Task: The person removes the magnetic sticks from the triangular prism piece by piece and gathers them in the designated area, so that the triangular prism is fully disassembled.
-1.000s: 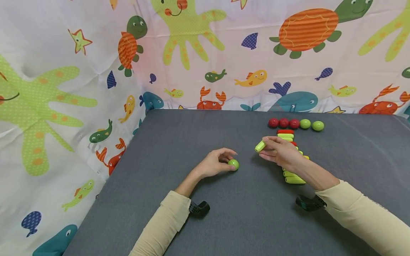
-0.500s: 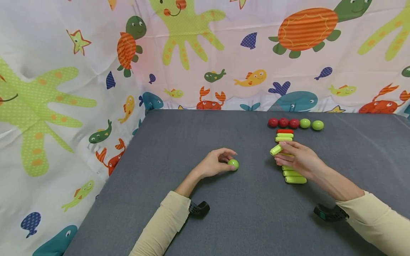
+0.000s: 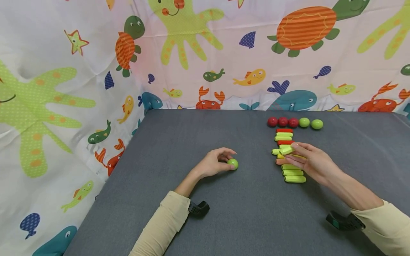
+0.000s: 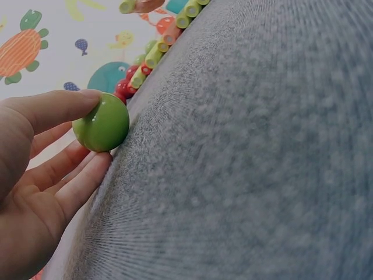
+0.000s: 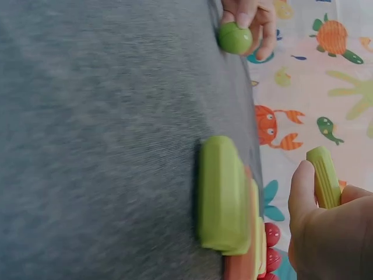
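Note:
My left hand (image 3: 213,164) holds a glossy green ball (image 3: 233,164) low at the tabletop, left of centre in the head view. In the left wrist view the ball (image 4: 104,125) sits between the thumb and the fingers. My right hand (image 3: 315,164) pinches a short, ridged, light-green stick-like piece (image 3: 286,149) above a column of similar pieces. The right wrist view shows this piece (image 5: 325,178) upright between thumb and fingers. Beneath the hand, the column has mostly light-green pieces (image 3: 295,179), plus red (image 3: 284,131) and orange (image 3: 281,161) ones; the hand hides part of it.
Behind the column, red balls (image 3: 283,122) and green balls (image 3: 304,122) form a row near the table's back edge. Grey cloth covers the table (image 3: 179,142). A sea-animal printed curtain (image 3: 192,78) hangs behind and at the left.
My right hand has moved right with the light-green piece, from left of the column to over it, and the piece has turned. The left hand has stayed still with the ball.

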